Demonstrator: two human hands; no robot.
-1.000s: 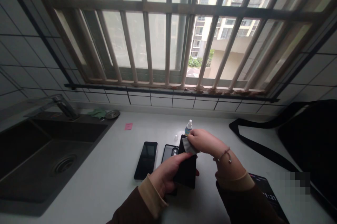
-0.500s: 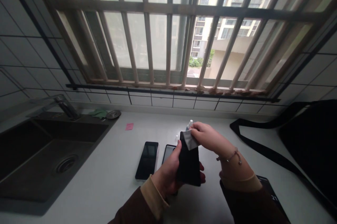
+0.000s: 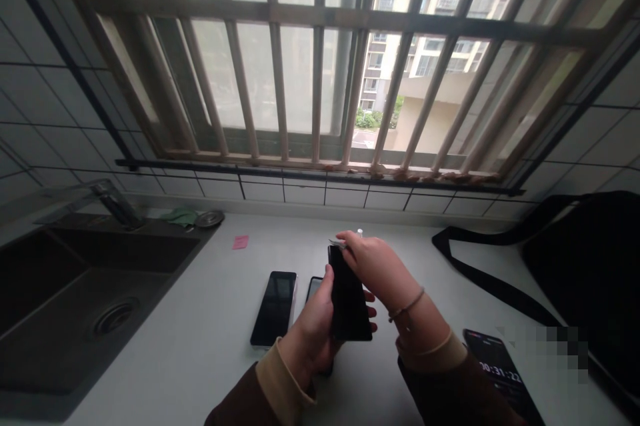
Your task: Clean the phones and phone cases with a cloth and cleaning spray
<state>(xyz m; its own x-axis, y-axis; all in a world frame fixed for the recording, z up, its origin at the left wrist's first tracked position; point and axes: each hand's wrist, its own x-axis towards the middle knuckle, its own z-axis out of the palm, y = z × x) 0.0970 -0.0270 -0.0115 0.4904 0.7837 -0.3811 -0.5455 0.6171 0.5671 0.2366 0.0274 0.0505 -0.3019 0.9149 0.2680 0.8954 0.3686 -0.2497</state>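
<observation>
My left hand [image 3: 313, 329] grips a black phone [image 3: 347, 303] by its lower half, holding it upright above the white counter [image 3: 200, 339]. My right hand [image 3: 373, 266] pinches a small grey wipe [image 3: 337, 244] at the phone's top edge. A small white dropper bottle [image 3: 359, 233] is mostly hidden behind my right hand. Two more dark phones lie flat on the counter: one [image 3: 274, 307] left of my hands, another [image 3: 314, 287] partly hidden behind my left hand.
A dark sink [image 3: 70, 306] with a faucet [image 3: 113, 203] fills the left. A pink note [image 3: 241, 242] lies near it. A phone showing a timer [image 3: 500, 373] lies at lower right. A black bag with strap [image 3: 575, 259] sits at the right. A barred window [image 3: 320, 79] stands behind.
My right hand has slid the wipe up the phone's face to its top edge. My left hand has tilted the phone more upright and a little to the left.
</observation>
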